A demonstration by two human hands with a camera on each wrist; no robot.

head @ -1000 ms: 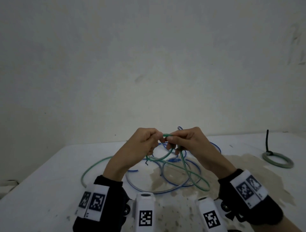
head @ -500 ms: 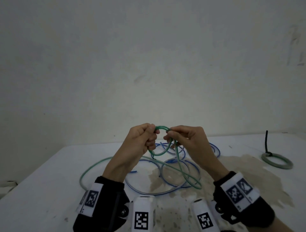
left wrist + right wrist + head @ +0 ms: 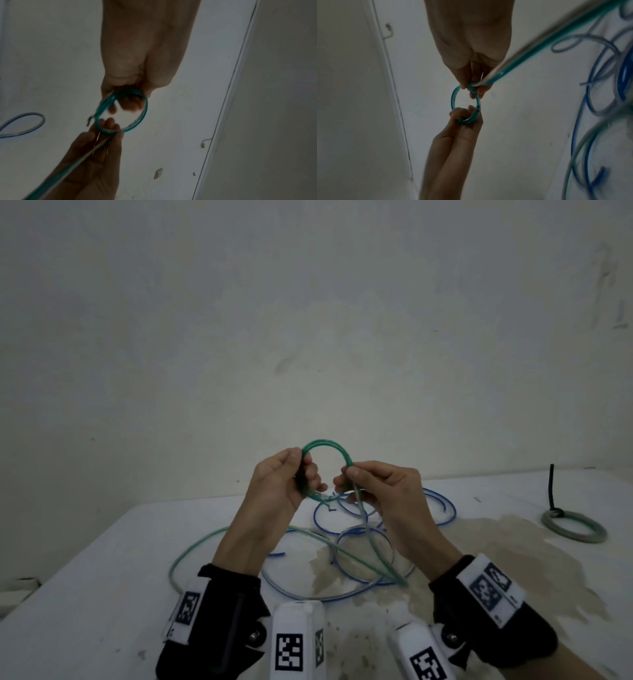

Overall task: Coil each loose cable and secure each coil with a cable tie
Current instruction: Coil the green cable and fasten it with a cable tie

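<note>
Now both hands' grips pinch the green cable [image 3: 327,447] coil between them, left hand [image 3: 281,486] opposite right hand [image 3: 383,491].

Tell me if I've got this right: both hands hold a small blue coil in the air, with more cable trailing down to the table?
Not quite: the coil is green, as the head view shows. Both the left hand and right hand do hold it up, cable trailing to the table.
</note>
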